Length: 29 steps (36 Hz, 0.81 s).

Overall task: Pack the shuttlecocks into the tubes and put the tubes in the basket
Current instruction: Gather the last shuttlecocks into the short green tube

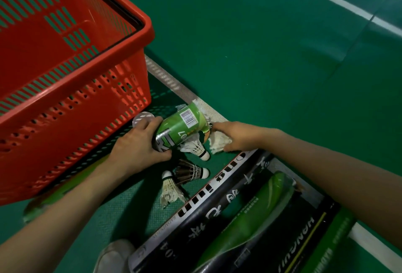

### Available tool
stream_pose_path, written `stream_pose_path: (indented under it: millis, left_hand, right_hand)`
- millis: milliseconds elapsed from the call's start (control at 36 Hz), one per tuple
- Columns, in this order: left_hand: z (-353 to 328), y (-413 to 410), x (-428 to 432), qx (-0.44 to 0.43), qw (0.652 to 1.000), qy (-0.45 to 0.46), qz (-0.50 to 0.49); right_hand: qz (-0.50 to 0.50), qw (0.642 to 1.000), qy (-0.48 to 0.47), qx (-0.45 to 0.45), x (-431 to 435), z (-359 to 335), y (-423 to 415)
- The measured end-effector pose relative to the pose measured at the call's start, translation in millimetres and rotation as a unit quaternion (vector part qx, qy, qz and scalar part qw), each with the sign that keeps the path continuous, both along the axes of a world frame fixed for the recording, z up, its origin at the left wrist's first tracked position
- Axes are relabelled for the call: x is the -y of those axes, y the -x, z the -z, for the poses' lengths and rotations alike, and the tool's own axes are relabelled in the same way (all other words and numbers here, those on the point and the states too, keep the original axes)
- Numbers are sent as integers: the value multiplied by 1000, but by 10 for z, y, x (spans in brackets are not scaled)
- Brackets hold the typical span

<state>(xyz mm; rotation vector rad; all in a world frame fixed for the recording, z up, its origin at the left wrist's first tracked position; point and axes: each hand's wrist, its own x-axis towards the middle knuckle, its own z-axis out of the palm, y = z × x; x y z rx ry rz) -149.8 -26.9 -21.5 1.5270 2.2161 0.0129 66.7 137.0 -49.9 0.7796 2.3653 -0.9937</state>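
My left hand (139,145) grips the near end of a green tube (182,124) that lies tilted on the green floor, white feathers sticking out of its far end. My right hand (235,135) is closed on a white shuttlecock (217,142) just right of the tube. Three loose shuttlecocks lie below them: a white one (195,147), a dark-feathered one (190,171) and another white one (169,188). The red basket (91,90) stands at the left, its inside showing no tubes.
A clear plastic cap (141,118) lies by the basket's wall near my left hand. Several black and green tubes (228,214) lie side by side at the lower right. A green tube (52,194) lies under my left forearm. A white shoe (113,255) shows at the bottom.
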Motion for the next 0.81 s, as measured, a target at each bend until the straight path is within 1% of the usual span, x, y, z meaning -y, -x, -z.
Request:
stream_pose_path:
  millis: [56,111,167,222,250,306,333,361,389,417,444,472,556,639,722,806]
  left_hand:
    - [2,9,10,3,1000,-1,-3]
    - [-1,16,14,5,1000,-2,-4]
    - [-11,6,9,11,1000,-2,-5]
    - [-25,-14,-2,17,1000,-3,-6]
    - [-32,-23,-11,19,1000,-4,-6]
    - [-47,-47,-28,26,1000,-3,-6]
    - [-57,-62,-35,30,1000,-2,-7]
    - [-68,-77,-41,33,999,-2,-7]
    - [-80,-93,-46,35,999,-4,-6]
    - [-92,-110,-49,35,999,-6,-4]
    - [-103,-128,-53,36,999,-8,-2]
    - [-112,-142,-55,37,999,-10,0]
    - [-126,-166,-63,42,999,-17,1]
    - [-131,-162,-66,52,998,-24,-7]
    - [-125,-158,-71,52,998,-27,-7]
    - [-109,-159,-67,53,998,-33,7]
  right_hand:
    - [49,998,-20,-30,-69,-30,-44]
    - [131,988,-31,-78,-155,-79,-82]
    - [230,963,-36,-138,-255,-121,-110]
    - [322,927,-14,-192,-314,-148,-106]
    - [360,907,21,-218,-328,-155,-97]
    - [427,851,135,-276,-289,-211,-42]
    - [452,820,192,-294,-251,-243,-6]
    - [471,796,228,-305,-215,-255,29]
    - [483,780,246,-312,-184,-256,58]
    - [486,773,257,-315,-154,-261,85]
    - [480,775,264,-315,-116,-269,109]
    - [462,787,267,-309,-71,-280,130]
    - [406,844,237,-259,68,-332,177]
    - [376,877,187,-234,148,-373,197]
    - [362,892,140,-232,160,-447,187]
    - [365,885,151,-246,173,-469,178]
